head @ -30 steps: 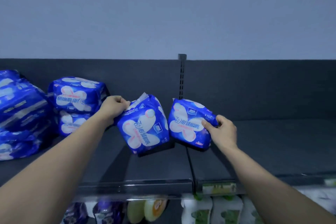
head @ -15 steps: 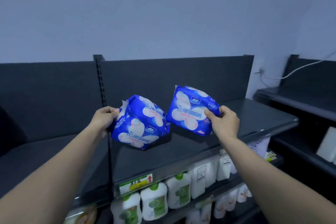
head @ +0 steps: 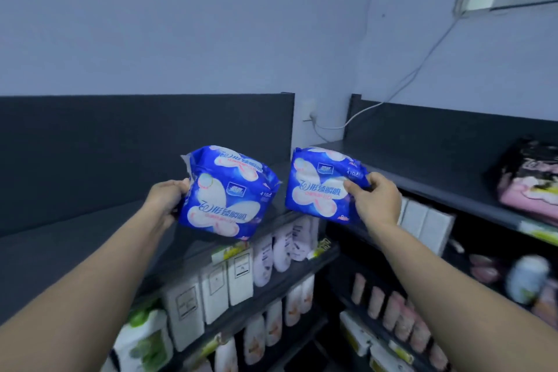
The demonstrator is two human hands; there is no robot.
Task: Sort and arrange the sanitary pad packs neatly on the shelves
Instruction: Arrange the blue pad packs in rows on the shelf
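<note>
Right shelf (head: pixel 437 178) carries, seemingly, a pink pack (head: pixel 531 190).

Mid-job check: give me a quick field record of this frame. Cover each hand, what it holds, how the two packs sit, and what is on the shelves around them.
left hand: grips the left blue pack by its left end
right hand: pinches the right blue pack at its right edge
packs: held up side by side, not touching each other, printed fronts toward the camera
left top shelf: dark, below the left forearm
right top shelf: carries a pink-and-black pack at far right
lower shelves: white containers and pale pouches, blurred
</note>
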